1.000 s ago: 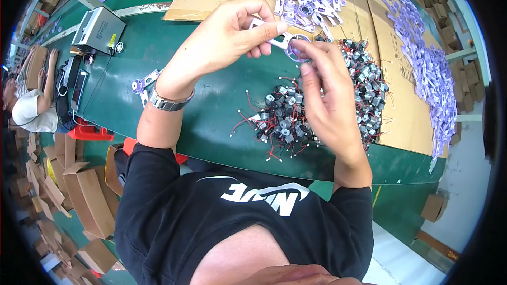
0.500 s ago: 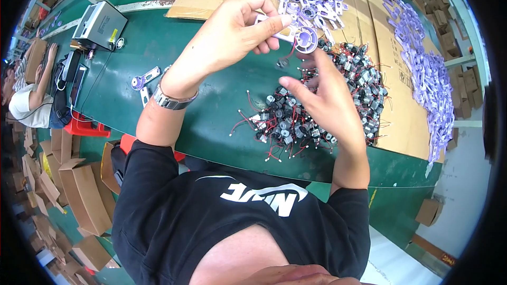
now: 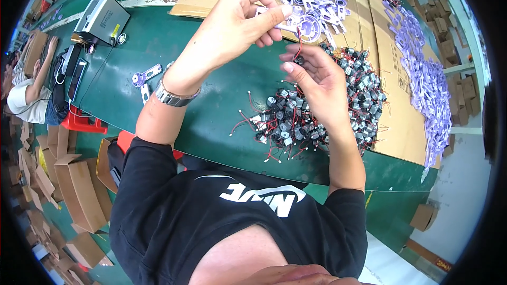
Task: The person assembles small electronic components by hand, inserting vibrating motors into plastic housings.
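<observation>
My left hand, with a metal watch on its wrist, pinches a purple-and-white plastic housing between thumb and fingers. The housing's round ring end points right, above the green table. A thin red and dark wire hangs from the ring down to a small dark motor. Around that motor curl the thumb and fingers of my right hand, just below the housing. Beneath and beside the right hand lies a heap of small motors with red and black wires. Behind my hands is a pile of similar purple-and-white housings.
Cardboard covers the table's right part, with a long pile of purple parts along it. Two loose housings lie left of my left forearm. A grey box-shaped device stands farther left. Another person sits at the far left.
My right hand has drawn slightly down from the housing, its fingers closing around the motor. The wire between them now hangs straighter. The housing has tilted and moved slightly up in my left hand.
</observation>
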### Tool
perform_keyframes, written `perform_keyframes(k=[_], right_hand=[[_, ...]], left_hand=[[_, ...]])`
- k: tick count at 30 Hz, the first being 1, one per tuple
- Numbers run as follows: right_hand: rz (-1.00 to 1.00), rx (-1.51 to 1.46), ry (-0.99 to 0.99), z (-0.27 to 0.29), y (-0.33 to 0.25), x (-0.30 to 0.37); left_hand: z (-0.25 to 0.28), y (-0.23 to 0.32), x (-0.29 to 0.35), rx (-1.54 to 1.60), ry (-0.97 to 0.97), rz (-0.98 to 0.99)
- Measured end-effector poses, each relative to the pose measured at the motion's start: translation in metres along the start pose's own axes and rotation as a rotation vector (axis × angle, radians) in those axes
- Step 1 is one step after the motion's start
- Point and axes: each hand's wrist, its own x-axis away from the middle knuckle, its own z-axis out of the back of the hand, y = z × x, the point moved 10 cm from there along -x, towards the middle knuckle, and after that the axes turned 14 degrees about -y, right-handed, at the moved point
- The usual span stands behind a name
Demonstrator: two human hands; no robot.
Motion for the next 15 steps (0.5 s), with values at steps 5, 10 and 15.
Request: perform_keyframes(k=[5, 10, 15], right_hand=[[0.039, 0.276, 0.126, 0.019, -0.035, 0.013], [0.283, 0.828, 0.286, 0.014, -0.085, 0.025], [0.286, 0.950, 0.258, 0.005, -0.082, 0.024]], left_hand=[[0.011, 0.000, 0.001, -0.072, 0.061, 0.021], [0.003, 0.000, 0.001, -0.097, 0.033, 0.032], [-0.004, 0.001, 0.002, -0.109, 0.023, 0.041]])
